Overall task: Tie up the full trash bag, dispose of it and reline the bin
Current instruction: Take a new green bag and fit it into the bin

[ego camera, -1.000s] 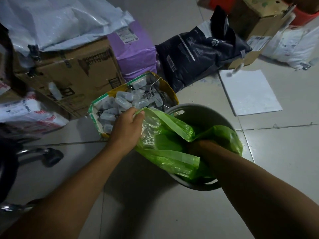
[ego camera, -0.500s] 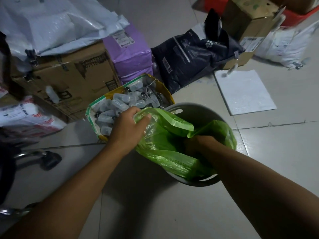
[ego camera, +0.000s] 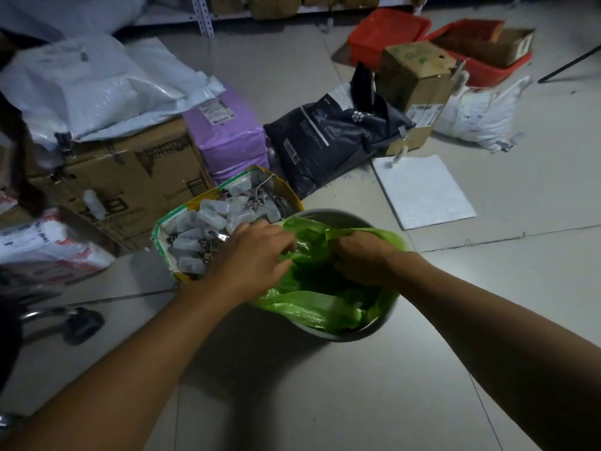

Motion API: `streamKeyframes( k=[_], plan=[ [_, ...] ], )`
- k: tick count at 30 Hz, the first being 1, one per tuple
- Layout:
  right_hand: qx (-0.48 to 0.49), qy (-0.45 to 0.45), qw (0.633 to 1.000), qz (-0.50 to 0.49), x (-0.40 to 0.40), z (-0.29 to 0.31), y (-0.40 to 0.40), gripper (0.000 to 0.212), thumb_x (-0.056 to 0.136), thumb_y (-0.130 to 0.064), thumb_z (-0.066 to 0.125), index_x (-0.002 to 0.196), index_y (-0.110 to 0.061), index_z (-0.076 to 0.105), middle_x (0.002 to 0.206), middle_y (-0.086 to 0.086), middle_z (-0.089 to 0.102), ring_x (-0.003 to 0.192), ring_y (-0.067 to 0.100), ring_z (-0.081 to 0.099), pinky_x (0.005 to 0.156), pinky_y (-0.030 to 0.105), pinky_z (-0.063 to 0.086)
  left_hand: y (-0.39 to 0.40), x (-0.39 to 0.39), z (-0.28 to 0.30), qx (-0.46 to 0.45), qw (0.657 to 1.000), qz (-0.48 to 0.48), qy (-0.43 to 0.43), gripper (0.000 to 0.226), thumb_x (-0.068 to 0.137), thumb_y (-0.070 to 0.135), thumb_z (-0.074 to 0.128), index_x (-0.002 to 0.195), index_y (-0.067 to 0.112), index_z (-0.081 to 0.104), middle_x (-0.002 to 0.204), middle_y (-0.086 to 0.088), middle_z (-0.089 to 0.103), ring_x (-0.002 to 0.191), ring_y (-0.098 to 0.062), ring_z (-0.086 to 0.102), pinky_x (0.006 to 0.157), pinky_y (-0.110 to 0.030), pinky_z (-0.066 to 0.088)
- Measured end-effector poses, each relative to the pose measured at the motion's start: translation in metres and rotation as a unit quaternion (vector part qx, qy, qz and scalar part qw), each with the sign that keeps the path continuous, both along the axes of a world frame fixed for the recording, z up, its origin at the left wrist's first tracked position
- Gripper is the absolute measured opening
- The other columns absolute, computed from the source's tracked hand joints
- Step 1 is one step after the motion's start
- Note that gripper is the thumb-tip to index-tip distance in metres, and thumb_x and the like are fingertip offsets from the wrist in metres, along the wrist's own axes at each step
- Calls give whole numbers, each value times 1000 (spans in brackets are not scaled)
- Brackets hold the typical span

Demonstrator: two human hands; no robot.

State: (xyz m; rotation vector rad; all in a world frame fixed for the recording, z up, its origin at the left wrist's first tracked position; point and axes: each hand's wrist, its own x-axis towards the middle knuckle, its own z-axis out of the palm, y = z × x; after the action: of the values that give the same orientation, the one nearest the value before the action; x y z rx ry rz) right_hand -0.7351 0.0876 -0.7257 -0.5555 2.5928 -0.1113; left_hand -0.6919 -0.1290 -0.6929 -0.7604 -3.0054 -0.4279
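Cardboard box (ego camera: 130, 180), purple parcel (ego camera: 227, 135), black pouch (ego camera: 331, 138), red trays (ego camera: 387, 35)

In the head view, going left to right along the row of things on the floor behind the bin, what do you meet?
Cardboard box → purple package → black bag with a paw print → white flat sheet. The box of small plastic cases sits nearer, overlapping this row, so it is left out.

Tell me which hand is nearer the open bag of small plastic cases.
Left. The left hand overlaps that bag's near edge; the right hand is over the green liner, farther away.
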Motion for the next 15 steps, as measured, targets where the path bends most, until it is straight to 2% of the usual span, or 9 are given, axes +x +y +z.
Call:
streamKeyframes(
  k=[2, 4, 8, 11, 15],
  plan=[
    [-65, 17, 995, -75, 5, -1, 5, 33, 100, -29, 41, 131, -22, 51, 108, 11, 64, 103, 30, 63, 86, 39, 50, 2, 2, -5, 9, 997, 29, -65, 25, 84, 42, 69, 103, 25, 64, 103, 5, 65, 103, -18, 55, 88, -38, 44],
    [-86, 41, 991, -90, 8, -1, 8, 42, 102, -33, 36, 142, -25, 39, 114, 15, 63, 100, 31, 62, 84, 40, 50, 3, 5, -10, 20, 994, 53, -94, 39, 81, 52, 69, 110, 26, 64, 113, 4, 61, 112, -18, 50, 92, -39, 45],
    [-83, 156, 984, -36, 11, 0, 11, 60, 93, -29, 52, 142, -30, 18, 103, 16, 67, 72, 30, 57, 60, 37, 47, 8, 12, -15, -36, 993, 46, -101, 88, 67, 81, 55, 138, 29, 47, 140, 4, 40, 131, -19, 33, 103, -42, 38],
    [-102, 196, 973, -67, 15, 7, 13, 53, 92, -27, 55, 136, -27, 25, 97, 12, 68, 71, 31, 61, 61, 42, 56, 7, 15, -15, -72, 989, 60, -111, 112, 59, 91, 48, 150, 28, 30, 155, 1, 23, 144, -22, 16, 113, -49, 28],
    [-88, 220, 963, -127, 12, 11, 21, 29, 95, -26, 51, 121, -18, 41, 79, 7, 60, 63, 26, 52, 56, 34, 43, -1, 17, -17, -93, 981, 68, -155, 129, 54, 91, 55, 156, 27, 7, 163, 2, -1, 150, -22, -3, 118, -58, 18]
  ],
)
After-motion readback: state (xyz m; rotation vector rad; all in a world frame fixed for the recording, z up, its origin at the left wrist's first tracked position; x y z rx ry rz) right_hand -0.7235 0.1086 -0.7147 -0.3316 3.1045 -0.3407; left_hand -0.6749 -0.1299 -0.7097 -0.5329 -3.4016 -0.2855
